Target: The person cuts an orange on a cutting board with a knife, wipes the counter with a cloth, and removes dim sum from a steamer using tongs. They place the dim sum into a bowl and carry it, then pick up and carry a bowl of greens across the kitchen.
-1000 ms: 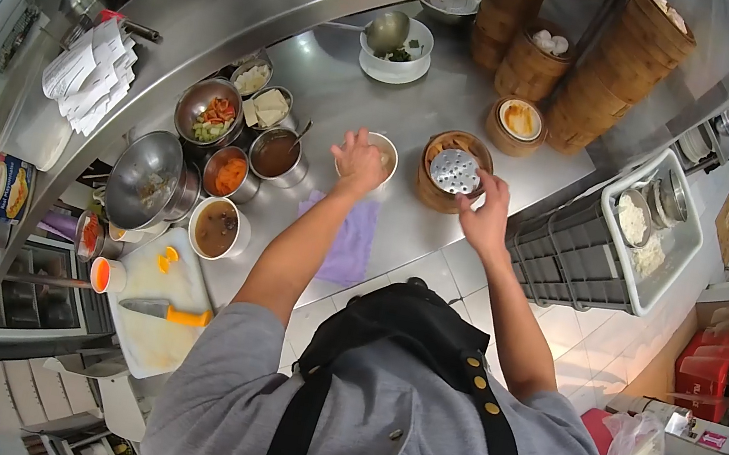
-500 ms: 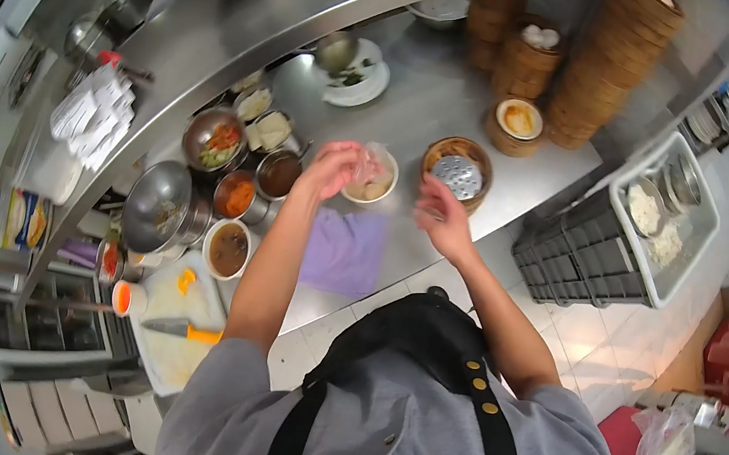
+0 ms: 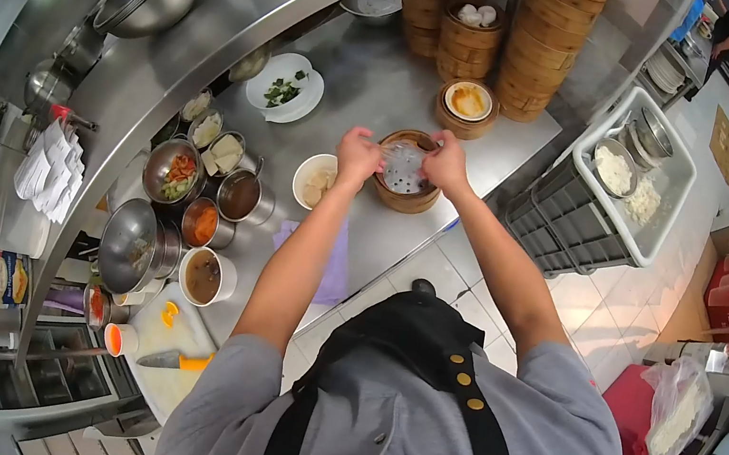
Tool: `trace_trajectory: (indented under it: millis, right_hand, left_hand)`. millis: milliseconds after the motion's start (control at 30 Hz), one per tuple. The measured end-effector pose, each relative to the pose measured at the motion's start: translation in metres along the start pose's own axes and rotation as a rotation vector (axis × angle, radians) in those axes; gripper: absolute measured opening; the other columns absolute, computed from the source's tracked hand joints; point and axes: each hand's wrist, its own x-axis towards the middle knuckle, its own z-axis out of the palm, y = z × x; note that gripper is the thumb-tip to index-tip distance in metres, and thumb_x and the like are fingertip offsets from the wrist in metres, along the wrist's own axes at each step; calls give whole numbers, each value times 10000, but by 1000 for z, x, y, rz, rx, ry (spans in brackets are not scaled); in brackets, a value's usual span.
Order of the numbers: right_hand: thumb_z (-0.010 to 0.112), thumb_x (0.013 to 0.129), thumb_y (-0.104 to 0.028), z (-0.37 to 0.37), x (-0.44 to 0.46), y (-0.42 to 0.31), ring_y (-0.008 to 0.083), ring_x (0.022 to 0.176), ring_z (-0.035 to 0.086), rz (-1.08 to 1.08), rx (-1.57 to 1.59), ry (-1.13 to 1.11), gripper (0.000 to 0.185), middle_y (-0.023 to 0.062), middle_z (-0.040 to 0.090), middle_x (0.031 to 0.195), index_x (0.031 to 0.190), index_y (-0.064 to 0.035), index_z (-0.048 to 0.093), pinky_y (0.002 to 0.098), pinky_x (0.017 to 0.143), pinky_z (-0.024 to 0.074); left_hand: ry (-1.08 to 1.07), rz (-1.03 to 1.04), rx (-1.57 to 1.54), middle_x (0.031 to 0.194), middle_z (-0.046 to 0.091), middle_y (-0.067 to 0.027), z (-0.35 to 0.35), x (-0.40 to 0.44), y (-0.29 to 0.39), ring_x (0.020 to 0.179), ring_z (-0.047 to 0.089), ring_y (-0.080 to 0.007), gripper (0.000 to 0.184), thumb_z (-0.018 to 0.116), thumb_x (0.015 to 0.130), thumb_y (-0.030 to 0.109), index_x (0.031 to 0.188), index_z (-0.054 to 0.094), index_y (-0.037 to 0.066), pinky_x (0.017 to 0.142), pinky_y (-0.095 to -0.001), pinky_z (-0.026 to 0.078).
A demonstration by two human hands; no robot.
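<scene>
A round bamboo steamer (image 3: 403, 201) with a perforated plate (image 3: 404, 176) inside sits near the counter's front edge. My left hand (image 3: 360, 157) is at its left side, fingers closed on thin clear plastic (image 3: 393, 152) that stretches over the steamer. My right hand (image 3: 446, 162) is at the steamer's upper right rim, fingers pinched on the other side of the plastic; its fingertips are partly hidden. Left of the steamer stands a white bowl (image 3: 302, 180) with pale pieces in it. A purple cloth (image 3: 331, 265) lies partly under my left forearm.
Stacked bamboo steamers (image 3: 543, 55) stand at the back right. White plates (image 3: 307, 100) with chopped greens lie behind my left hand. Several metal bowls of food (image 3: 173, 171) line the left side, near a knife (image 3: 161, 358) on a cutting board (image 3: 199, 325). A grey crate (image 3: 570, 209) stands right.
My left hand has moved from above the white bowl rightward to the steamer, bringing the clear plastic. My right hand has closed in on the steamer's rim. The view has shifted.
</scene>
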Motion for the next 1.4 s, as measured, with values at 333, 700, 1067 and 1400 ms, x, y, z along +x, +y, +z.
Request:
trace_trajectory:
  millis: [333, 700, 1067, 1400]
  right_hand:
    - [599, 659, -10, -5, -19, -24, 377, 844, 608, -341, -601, -33, 176, 219, 611, 868, 835, -4, 612, 431, 774, 493]
    - [665, 756, -269, -42, -18, -24, 389, 990, 567, -210, -565, -70, 403, 211, 598, 1045, 1095, -55, 620, 395, 882, 464]
    - [457, 871, -136, -53, 17, 17, 336, 519, 628, -112, -570, -46, 343, 265, 629, 747, 1192, -16, 448, 416, 511, 533]
    - [501, 889, -279, -114, -6, 73, 449, 936, 592, 192, -632, 131, 427, 306, 609, 980, 1239, -37, 459, 496, 806, 473]
  left_hand:
    - [-161, 628, 1240, 1394, 337, -97, 5, -13, 0, 1279, 265, -307, 376, 681, 728, 139, 1092, 656, 228, 958, -502, 290]
    - [67, 702, 889, 1327, 371, -125, -1, 1, -26, 1184, 392, -297, 474, 608, 704, 31, 1165, 577, 140, 922, -472, 352]
    - [323, 46, 4, 1059, 514, -110, 12, -30, -144, 854, 547, -196, 364, 599, 780, 86, 1126, 497, 33, 655, -306, 485]
    - [371, -61, 327, 1012, 606, -276, 20, -9, -130, 974, 562, -412, 424, 613, 793, 257, 1043, 554, -80, 869, -442, 436]
